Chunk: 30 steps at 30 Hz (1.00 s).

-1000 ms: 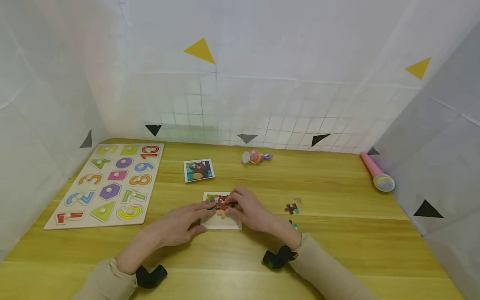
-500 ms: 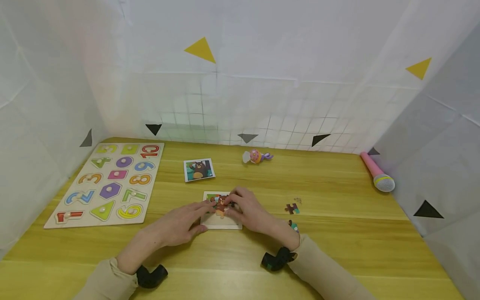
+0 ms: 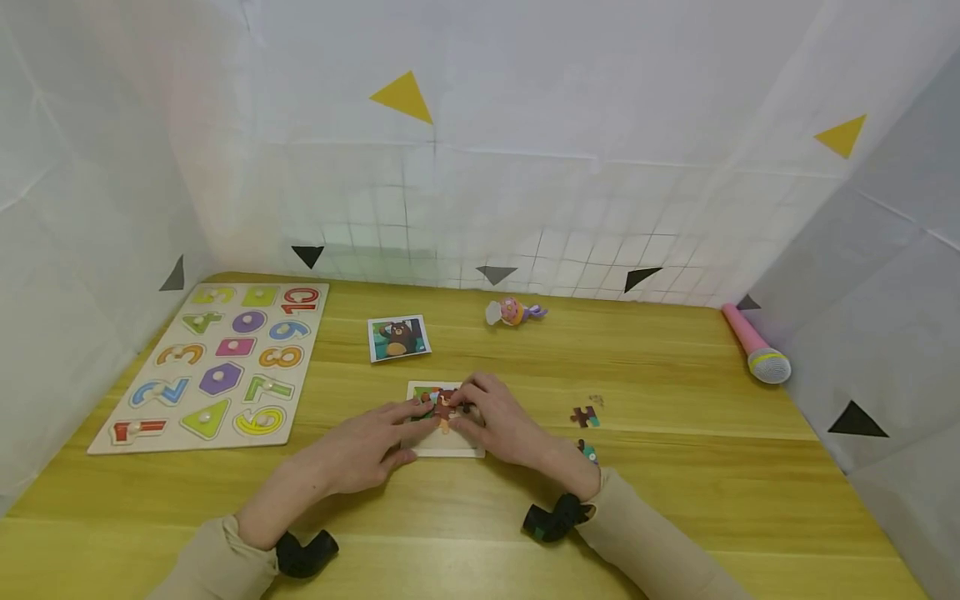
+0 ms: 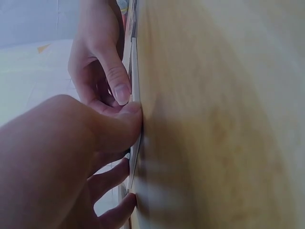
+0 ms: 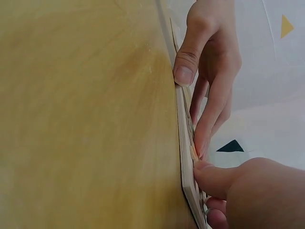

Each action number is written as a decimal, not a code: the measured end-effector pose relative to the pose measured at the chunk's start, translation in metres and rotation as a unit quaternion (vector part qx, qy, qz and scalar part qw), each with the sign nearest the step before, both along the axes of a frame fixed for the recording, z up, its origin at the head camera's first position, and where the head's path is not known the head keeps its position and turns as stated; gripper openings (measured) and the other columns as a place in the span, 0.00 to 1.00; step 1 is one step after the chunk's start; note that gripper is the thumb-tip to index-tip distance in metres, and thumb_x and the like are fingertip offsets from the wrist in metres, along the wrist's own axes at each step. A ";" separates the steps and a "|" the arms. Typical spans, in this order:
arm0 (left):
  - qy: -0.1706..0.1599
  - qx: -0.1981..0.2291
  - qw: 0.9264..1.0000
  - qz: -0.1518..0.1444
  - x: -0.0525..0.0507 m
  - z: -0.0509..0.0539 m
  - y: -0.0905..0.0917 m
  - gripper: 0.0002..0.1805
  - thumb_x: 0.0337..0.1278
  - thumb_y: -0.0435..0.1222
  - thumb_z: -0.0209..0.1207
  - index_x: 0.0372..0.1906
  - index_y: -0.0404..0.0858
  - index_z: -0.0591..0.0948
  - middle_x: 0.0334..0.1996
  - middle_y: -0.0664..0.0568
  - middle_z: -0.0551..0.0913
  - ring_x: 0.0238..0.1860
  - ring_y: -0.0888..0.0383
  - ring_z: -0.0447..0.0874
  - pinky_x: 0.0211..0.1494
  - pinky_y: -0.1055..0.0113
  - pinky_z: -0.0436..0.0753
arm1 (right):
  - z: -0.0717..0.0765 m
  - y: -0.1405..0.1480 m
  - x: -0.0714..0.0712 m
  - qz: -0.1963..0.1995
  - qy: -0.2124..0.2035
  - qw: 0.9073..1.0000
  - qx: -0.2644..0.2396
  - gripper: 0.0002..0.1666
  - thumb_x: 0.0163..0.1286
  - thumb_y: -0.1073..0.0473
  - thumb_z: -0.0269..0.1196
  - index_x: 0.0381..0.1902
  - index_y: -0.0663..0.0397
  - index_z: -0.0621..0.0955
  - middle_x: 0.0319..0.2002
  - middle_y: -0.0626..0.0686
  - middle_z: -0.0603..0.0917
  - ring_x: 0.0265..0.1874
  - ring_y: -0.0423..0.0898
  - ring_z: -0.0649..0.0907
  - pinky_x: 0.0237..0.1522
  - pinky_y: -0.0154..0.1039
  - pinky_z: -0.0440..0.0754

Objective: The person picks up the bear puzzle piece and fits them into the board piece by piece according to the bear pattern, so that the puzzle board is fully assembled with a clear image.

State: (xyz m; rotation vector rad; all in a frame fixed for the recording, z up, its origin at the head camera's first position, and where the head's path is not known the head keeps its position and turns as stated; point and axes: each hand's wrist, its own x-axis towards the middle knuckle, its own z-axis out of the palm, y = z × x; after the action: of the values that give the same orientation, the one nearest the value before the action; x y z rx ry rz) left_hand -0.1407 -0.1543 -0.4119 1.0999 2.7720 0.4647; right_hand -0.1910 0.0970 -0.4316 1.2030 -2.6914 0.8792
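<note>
A shallow white-edged puzzle tray (image 3: 457,452) lies on the table, with joined bear pieces (image 3: 444,402) in its upper part. My left hand (image 3: 356,446) spans the tray's left side, its thumb at the near left corner and its fingertips resting on the pieces. At the right, my right hand (image 3: 502,421) pinches a brown bear piece between thumb and fingers. In the right wrist view, my left hand (image 5: 214,62) touches the tray's edge (image 5: 187,167) and the pieces, while my right hand (image 5: 252,183) holds its thumb low against them. Fingers hide part of the picture.
Loose pieces (image 3: 583,417) lie right of the tray, one (image 3: 588,452) partly behind my right wrist. Behind the tray are a bear picture card (image 3: 399,338) and a small toy figure (image 3: 513,312). A number board (image 3: 247,367) lies left, a pink microphone (image 3: 753,343) far right.
The bear piece under my right fingers has settled slightly closer against the other pieces. My left fingers have slid a little to the right over the tray. Otherwise the objects lie where they were.
</note>
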 end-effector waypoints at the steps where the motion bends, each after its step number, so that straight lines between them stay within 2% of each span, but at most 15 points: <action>1: 0.001 -0.001 1.000 0.000 0.000 0.000 0.000 0.28 0.75 0.43 0.53 0.75 0.48 0.67 0.75 0.46 0.64 0.74 0.41 0.64 0.72 0.43 0.69 | 0.000 0.000 0.000 -0.002 -0.001 1.000 0.000 0.11 0.70 0.55 0.66 0.47 0.51 0.81 0.45 0.49 0.77 0.44 0.45 0.73 0.45 0.40 0.74; 11: 0.015 -0.012 1.000 -0.001 0.001 0.000 0.002 0.28 0.75 0.43 0.53 0.75 0.48 0.67 0.75 0.46 0.64 0.72 0.41 0.65 0.71 0.44 0.71 | 0.001 0.000 0.001 -0.011 -0.002 1.000 -0.004 0.07 0.69 0.55 0.67 0.40 0.50 0.81 0.45 0.48 0.77 0.45 0.45 0.73 0.45 0.40 0.74; 19: 0.021 -0.015 1.000 -0.012 0.002 0.001 0.004 0.28 0.76 0.42 0.51 0.76 0.45 0.66 0.78 0.53 0.59 0.75 0.43 0.61 0.74 0.46 0.67 | -0.001 0.000 0.000 -0.007 0.000 1.000 -0.017 0.07 0.68 0.56 0.68 0.39 0.51 0.81 0.44 0.50 0.77 0.42 0.44 0.74 0.42 0.39 0.73; 21: 0.022 -0.014 1.000 -0.013 0.003 0.002 0.005 0.27 0.76 0.42 0.51 0.76 0.44 0.66 0.78 0.53 0.59 0.76 0.43 0.60 0.75 0.46 0.66 | -0.001 0.000 -0.001 -0.006 -0.003 1.000 -0.017 0.08 0.68 0.56 0.68 0.41 0.52 0.81 0.44 0.50 0.77 0.43 0.45 0.74 0.44 0.40 0.74; 26: 0.012 -0.017 1.000 -0.004 0.004 0.003 0.005 0.28 0.77 0.42 0.49 0.76 0.45 0.65 0.78 0.53 0.59 0.77 0.43 0.57 0.76 0.46 0.64 | 0.000 0.000 0.000 -0.008 -0.001 1.000 -0.001 0.18 0.70 0.55 0.67 0.56 0.54 0.82 0.45 0.51 0.77 0.42 0.44 0.73 0.43 0.38 0.71; 30: 0.006 -0.018 1.000 0.000 0.005 0.002 0.006 0.28 0.78 0.42 0.48 0.78 0.46 0.62 0.79 0.54 0.57 0.77 0.43 0.55 0.76 0.46 0.63 | 0.001 0.000 0.001 -0.005 0.006 1.000 0.001 0.19 0.70 0.56 0.66 0.56 0.54 0.84 0.44 0.51 0.77 0.40 0.43 0.70 0.41 0.37 0.68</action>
State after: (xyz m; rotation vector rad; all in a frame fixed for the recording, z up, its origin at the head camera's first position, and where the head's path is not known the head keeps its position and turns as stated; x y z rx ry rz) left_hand -0.1360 -0.1485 -0.4101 1.0975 2.7799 0.4069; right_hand -0.1901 0.0973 -0.4310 1.1890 -2.6863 0.8656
